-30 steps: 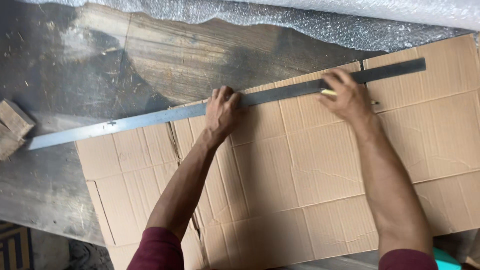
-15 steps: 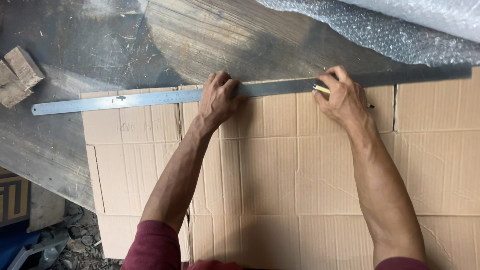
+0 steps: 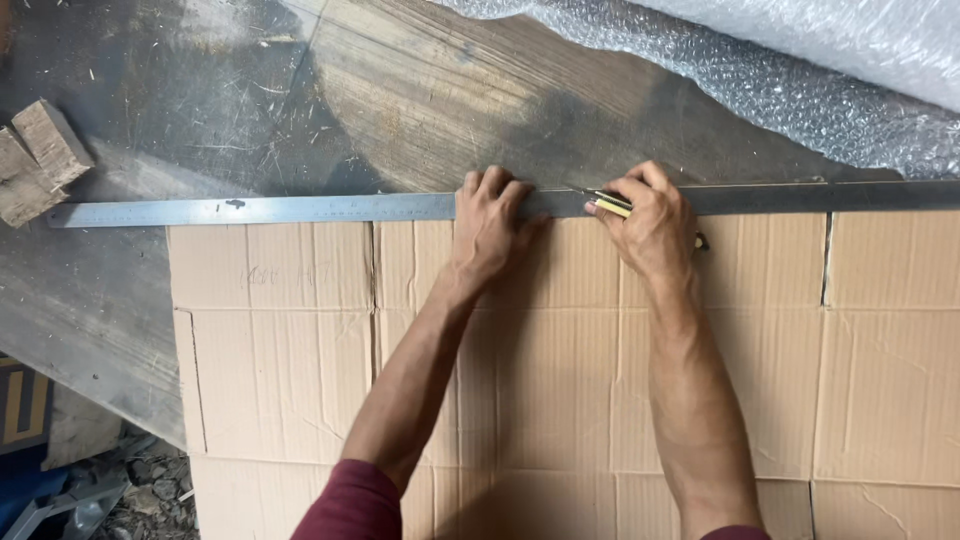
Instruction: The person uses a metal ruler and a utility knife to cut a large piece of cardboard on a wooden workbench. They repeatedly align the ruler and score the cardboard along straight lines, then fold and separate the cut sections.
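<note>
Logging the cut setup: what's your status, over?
Left hand flat, pressing steel ruler. Right hand grips yellow cutter at the ruler's edge. Cardboard beneath.

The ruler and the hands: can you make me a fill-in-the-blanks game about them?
1. The left hand presses down on a long metal ____.
2. The ruler lies along the top edge of a flat sheet of ____.
3. The right hand holds a ____ knife against the ruler.
4. At the ruler's left end lie blocks made of ____.

Missing words: ruler; cardboard; yellow; wood
</note>
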